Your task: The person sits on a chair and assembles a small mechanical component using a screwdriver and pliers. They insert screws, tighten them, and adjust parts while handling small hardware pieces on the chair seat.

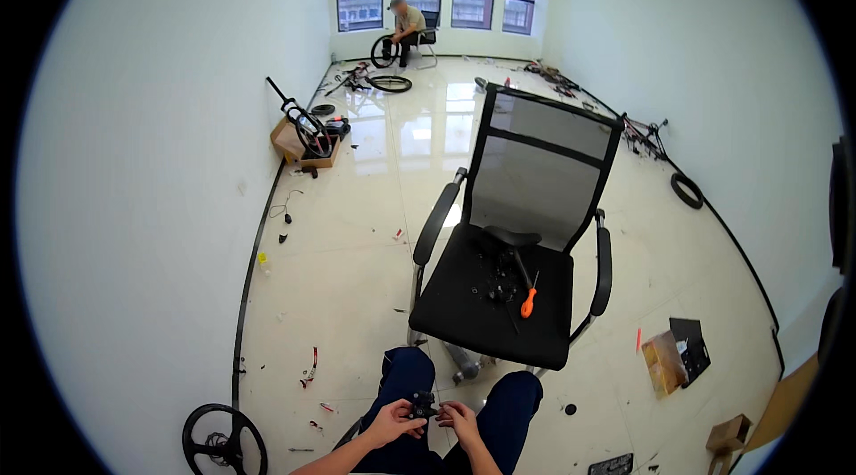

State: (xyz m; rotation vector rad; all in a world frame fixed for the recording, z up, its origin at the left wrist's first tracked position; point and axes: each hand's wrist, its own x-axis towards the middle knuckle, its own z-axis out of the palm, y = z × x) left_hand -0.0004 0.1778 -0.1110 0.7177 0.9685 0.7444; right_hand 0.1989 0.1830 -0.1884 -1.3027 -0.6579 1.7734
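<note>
Black part (422, 405), held in left grip (393, 423)

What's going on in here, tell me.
The left hand holds a small black part while the right hand has its fingertips at the part's side; whether they grip it is hard to tell. On the chair in front lie a saddle and a screwdriver. At the far end, another person sits with a wheel upright before them.
</note>
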